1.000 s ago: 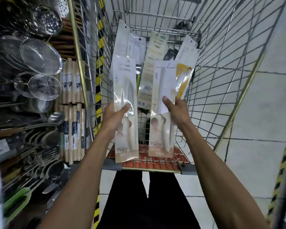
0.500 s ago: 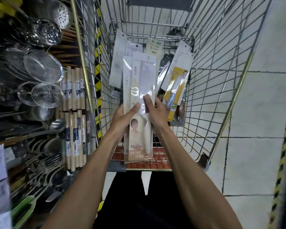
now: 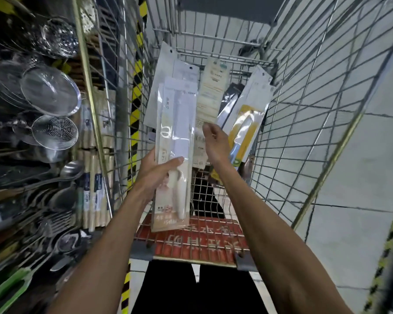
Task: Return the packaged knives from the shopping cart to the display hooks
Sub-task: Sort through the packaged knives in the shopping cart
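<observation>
My left hand grips two stacked white packaged knives upright over the shopping cart, thumb across the front pack. My right hand hovers just to the right of the packs with relaxed fingers, holding nothing. Several more packaged knives lean against the far end of the cart, among them a yellow-backed pack and a pale card pack.
Left of the cart stands a display rack with metal strainers, ladles and wrapped rolling pins. A red advert panel covers the cart's near end. Grey floor tiles lie to the right.
The two white packs were held apart, one in each hand, then brought together. Now my left hand alone holds both, and my right hand has let go and moved right.
</observation>
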